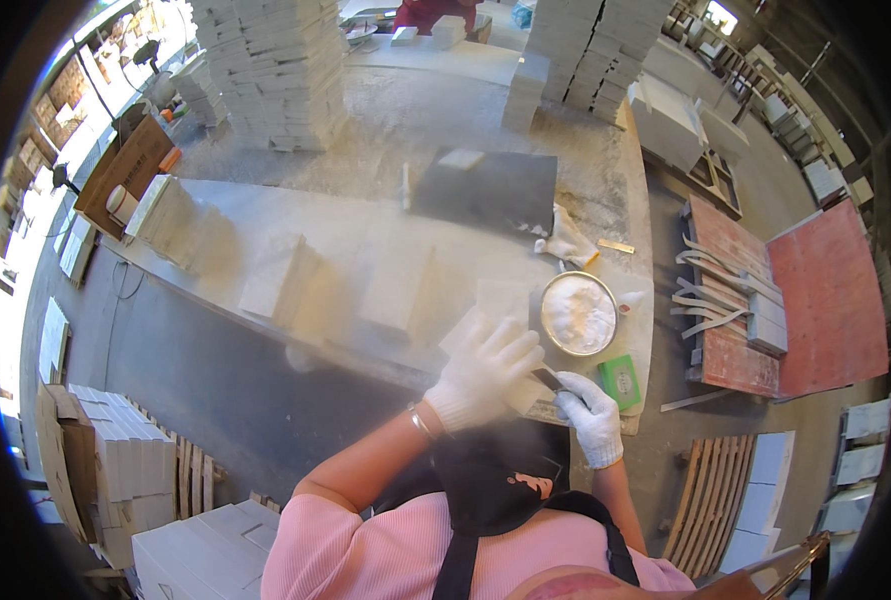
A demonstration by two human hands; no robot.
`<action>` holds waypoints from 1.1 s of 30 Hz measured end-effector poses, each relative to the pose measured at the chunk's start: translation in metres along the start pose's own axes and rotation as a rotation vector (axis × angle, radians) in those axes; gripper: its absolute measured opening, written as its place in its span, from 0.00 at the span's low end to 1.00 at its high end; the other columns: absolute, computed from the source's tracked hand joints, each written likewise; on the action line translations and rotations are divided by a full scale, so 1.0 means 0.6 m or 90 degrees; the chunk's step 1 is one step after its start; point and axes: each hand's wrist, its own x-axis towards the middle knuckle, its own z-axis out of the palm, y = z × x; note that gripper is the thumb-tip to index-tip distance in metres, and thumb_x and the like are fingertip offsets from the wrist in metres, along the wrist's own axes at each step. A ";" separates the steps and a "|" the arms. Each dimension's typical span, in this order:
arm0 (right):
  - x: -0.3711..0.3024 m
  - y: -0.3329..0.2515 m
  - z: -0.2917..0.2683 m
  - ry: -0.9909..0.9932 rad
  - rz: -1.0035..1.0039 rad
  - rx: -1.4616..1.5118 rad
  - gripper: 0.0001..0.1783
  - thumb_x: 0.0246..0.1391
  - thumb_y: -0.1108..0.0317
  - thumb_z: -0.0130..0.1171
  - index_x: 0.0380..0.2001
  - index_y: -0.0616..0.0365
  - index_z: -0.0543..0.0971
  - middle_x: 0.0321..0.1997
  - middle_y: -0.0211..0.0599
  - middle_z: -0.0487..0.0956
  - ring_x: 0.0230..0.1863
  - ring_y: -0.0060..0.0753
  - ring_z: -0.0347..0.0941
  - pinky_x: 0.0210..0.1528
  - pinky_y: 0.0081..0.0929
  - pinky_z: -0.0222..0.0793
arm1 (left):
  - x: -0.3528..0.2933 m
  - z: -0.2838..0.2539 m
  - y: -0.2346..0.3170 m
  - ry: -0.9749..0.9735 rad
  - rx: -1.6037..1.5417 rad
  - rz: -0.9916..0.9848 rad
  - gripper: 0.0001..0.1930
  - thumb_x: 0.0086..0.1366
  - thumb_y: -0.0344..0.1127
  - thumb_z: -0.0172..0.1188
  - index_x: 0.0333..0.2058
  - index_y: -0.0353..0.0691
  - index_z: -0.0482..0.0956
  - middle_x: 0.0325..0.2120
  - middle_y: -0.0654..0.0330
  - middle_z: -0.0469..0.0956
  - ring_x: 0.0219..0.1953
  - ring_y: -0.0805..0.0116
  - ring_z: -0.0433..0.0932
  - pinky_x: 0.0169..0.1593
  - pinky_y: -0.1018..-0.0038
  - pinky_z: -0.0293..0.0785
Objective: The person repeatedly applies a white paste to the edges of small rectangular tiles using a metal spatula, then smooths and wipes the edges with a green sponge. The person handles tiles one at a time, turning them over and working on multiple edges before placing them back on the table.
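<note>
My left hand (487, 368), in a white knit glove, grips a pale white tile (503, 298) at the table's near edge, its fingers across the tile's face. Part of the tile is hidden under the glove, and dust haze blurs its edges. My right hand (592, 418), also gloved, is closed round the handle of a dark, flat-bladed scraper (547, 379). The blade points left toward the tile, close beside my left fingers; whether it touches is unclear. Just beyond my right hand stand a round metal bowl of white powder (578, 314) and a green box (620, 382).
Stacks of white tiles (390, 285) stand along the dusty table (335, 215). Behind them lie a dark board (490, 190), a crumpled glove (567, 238) and a yellow strip (616, 246). Tall tile stacks (265, 70) rise farther back. A red platform (825, 300) stands right; someone in red is opposite.
</note>
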 end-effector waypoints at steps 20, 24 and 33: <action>0.110 -0.061 -0.045 -0.156 -0.089 -0.179 0.13 0.57 0.79 0.64 0.45 0.60 0.87 0.37 0.32 0.86 0.32 0.18 0.77 0.37 0.20 0.75 | 0.020 -0.037 -0.031 -0.048 -0.057 0.012 0.42 0.35 0.47 0.78 0.52 0.37 0.76 0.52 0.50 0.75 0.62 0.45 0.69 0.66 0.49 0.61; 0.097 -0.065 -0.050 -0.167 -0.062 -0.150 0.13 0.56 0.78 0.65 0.45 0.60 0.87 0.39 0.32 0.86 0.34 0.19 0.78 0.40 0.20 0.76 | 0.016 -0.031 -0.033 0.004 -0.039 0.025 0.29 0.48 0.42 0.71 0.50 0.38 0.78 0.51 0.51 0.76 0.61 0.45 0.70 0.66 0.48 0.62; 0.088 -0.070 -0.031 -0.177 -0.189 -0.202 0.17 0.57 0.79 0.59 0.48 0.58 0.86 0.47 0.39 0.87 0.48 0.34 0.83 0.54 0.29 0.76 | 0.009 -0.022 -0.037 -0.058 -0.056 0.016 0.37 0.43 0.46 0.76 0.54 0.41 0.77 0.57 0.53 0.74 0.66 0.45 0.67 0.70 0.47 0.59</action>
